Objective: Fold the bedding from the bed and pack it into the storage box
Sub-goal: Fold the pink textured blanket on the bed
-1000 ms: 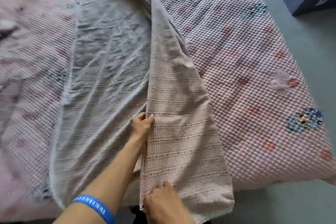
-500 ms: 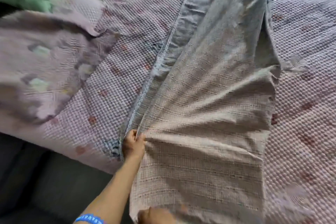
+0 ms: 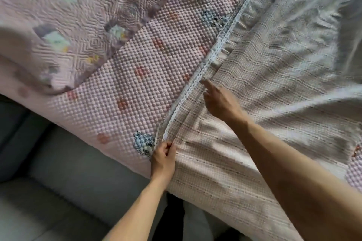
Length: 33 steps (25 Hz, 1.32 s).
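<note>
Two hands on the beige checked woven blanket (image 3: 254,123), which lies spread over the pink bubble-textured bedspread (image 3: 156,55). Left hand (image 3: 163,159) pinches its lace-trimmed edge near the bed's side. Right hand (image 3: 220,101) hovers with fingers extended, beside that edge.

Bubbled bedspread (image 3: 137,76) lies flat; rumpled quilt (image 3: 58,31) crowds its far-left side

A home bedroom: bed (image 3: 137,88) with pink bubble-textured cover, quilted floral blanket (image 3: 58,25), grey floor (image 3: 58,191).
</note>
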Tool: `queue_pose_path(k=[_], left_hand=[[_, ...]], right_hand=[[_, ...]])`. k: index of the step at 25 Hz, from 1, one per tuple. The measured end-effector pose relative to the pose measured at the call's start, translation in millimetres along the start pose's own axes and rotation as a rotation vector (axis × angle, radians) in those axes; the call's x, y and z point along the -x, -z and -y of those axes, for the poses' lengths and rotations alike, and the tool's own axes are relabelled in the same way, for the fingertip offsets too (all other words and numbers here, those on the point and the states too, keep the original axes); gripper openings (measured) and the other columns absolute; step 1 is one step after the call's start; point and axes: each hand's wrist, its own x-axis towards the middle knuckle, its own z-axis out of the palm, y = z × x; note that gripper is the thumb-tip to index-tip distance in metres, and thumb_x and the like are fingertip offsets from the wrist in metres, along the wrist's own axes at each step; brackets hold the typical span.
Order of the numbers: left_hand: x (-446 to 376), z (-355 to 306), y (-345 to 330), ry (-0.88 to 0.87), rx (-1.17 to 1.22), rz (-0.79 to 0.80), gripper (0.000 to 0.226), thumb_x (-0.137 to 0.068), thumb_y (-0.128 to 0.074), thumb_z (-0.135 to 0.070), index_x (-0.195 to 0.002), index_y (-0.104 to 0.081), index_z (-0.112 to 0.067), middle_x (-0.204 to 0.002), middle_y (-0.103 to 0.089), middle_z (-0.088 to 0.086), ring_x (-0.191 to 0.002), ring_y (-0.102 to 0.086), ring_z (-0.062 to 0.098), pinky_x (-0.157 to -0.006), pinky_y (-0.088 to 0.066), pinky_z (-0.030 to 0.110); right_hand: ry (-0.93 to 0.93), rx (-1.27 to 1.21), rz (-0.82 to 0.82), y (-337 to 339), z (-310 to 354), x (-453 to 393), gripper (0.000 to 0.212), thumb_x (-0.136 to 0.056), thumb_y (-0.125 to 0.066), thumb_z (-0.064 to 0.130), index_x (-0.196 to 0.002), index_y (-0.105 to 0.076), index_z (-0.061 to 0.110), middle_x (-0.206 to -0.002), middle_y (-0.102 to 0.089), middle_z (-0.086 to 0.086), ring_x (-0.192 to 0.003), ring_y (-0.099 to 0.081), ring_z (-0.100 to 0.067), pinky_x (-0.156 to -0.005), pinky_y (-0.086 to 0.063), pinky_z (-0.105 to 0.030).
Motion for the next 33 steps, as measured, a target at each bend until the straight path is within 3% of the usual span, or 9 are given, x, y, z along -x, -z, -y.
queue_pose_path(k=[3, 7, 12, 15, 19, 23, 26, 29, 33], left_hand=[[2, 0, 3, -0.047, -0.005, -0.016, 0.02, -0.099, -0.053, -0.026, -0.085, -0.059, -0.013, -0.062, -0.052, -0.009, -0.052, -0.047, -0.002, -0.051, -0.034, 0.016], [-6, -1, 5, -0.102, -0.047, -0.021, 0.019, -0.1, -0.05, -0.026, -0.084, -0.057, -0.017, -0.069, -0.059, -0.001, -0.058, -0.052, 0.004, -0.052, -0.036, 0.017], [-5, -10, 22, -0.219, 0.002, -0.172, 0.016, -0.101, -0.048, -0.021, -0.087, -0.055, -0.018, -0.066, -0.055, -0.007, -0.062, -0.052, 0.004, -0.053, -0.033, 0.016], [-22, -16, 41, -0.179, -0.008, -0.238, 0.019, -0.1, -0.051, -0.028, -0.087, -0.056, -0.016, -0.068, -0.059, -0.011, -0.061, -0.053, 0.0, -0.054, -0.036, 0.014], [-33, -1, 51, -0.073, -0.185, -0.187, 0.029, -0.089, -0.064, -0.045, -0.079, -0.059, -0.018, -0.084, -0.059, -0.002, -0.078, -0.056, 0.017, -0.07, -0.043, 0.03], [-14, 5, 50, -0.086, -0.065, -0.026, 0.023, -0.082, -0.076, -0.034, -0.079, -0.061, -0.017, -0.077, -0.064, -0.004, -0.073, -0.057, 0.016, -0.061, -0.041, 0.019], [-2, 6, 40, 0.009, 0.144, 0.139, 0.057, -0.065, -0.087, -0.042, -0.109, -0.061, -0.018, -0.097, -0.071, -0.006, -0.087, -0.065, 0.009, -0.082, -0.047, 0.024], [7, 3, 33, 0.12, 0.297, 0.328, 0.057, -0.063, -0.087, -0.024, -0.114, -0.062, -0.016, -0.109, -0.072, 0.003, -0.099, -0.069, 0.015, -0.094, -0.048, 0.034], [26, -6, 23, 0.273, 0.356, 0.357, 0.033, -0.075, -0.075, -0.005, -0.107, -0.067, -0.004, -0.108, -0.072, 0.016, -0.102, -0.068, 0.031, -0.097, -0.049, 0.047]], right_hand=[[0.08, 0.25, 0.165, -17, 12, -33, 0.042, -0.096, -0.052, 0.013, -0.135, -0.05, 0.029, -0.11, -0.068, -0.008, -0.085, -0.065, -0.027, -0.06, -0.036, -0.029], [0.059, 0.37, 0.307, -17, 7, -46, 0.008, -0.095, -0.056, 0.027, -0.092, -0.058, 0.02, -0.079, -0.061, -0.002, -0.065, -0.055, -0.02, -0.053, -0.036, -0.026], [0.226, 0.097, -0.141, -23, 24, -44, 0.014, -0.096, -0.052, 0.016, -0.083, -0.044, 0.016, -0.059, -0.044, 0.001, -0.045, -0.037, -0.015, -0.043, -0.023, -0.027], [0.218, -0.033, -0.197, -36, 33, -49, 0.007, -0.097, -0.052, 0.022, -0.1, -0.053, 0.016, -0.077, -0.061, -0.003, -0.06, -0.056, -0.026, -0.048, -0.038, -0.03], [0.079, -0.113, 0.031, -71, 19, -15, 0.049, -0.091, -0.055, 0.015, -0.139, -0.044, 0.021, -0.136, -0.057, -0.005, -0.115, -0.056, -0.03, -0.092, -0.048, -0.043], [-0.219, -0.237, -0.161, -97, -27, 99, 0.044, -0.095, -0.055, 0.018, -0.138, -0.049, 0.017, -0.146, -0.046, -0.006, -0.132, -0.041, -0.027, -0.109, -0.034, -0.042], [-0.724, -0.356, -0.287, -105, -89, 204, 0.049, -0.094, -0.055, 0.022, -0.141, -0.042, 0.016, -0.15, -0.037, -0.006, -0.137, -0.035, -0.027, -0.11, -0.032, -0.044], [-1.203, -0.454, -0.337, -98, -147, 282, 0.07, -0.085, -0.065, 0.034, -0.145, -0.034, 0.014, -0.149, -0.035, -0.013, -0.136, -0.033, -0.033, -0.111, -0.029, -0.047], [-1.167, -0.943, -0.229, -111, -178, 341, 0.057, -0.074, -0.08, 0.035, -0.122, -0.058, 0.011, -0.121, -0.064, -0.011, -0.107, -0.062, -0.026, -0.094, -0.051, -0.045]])
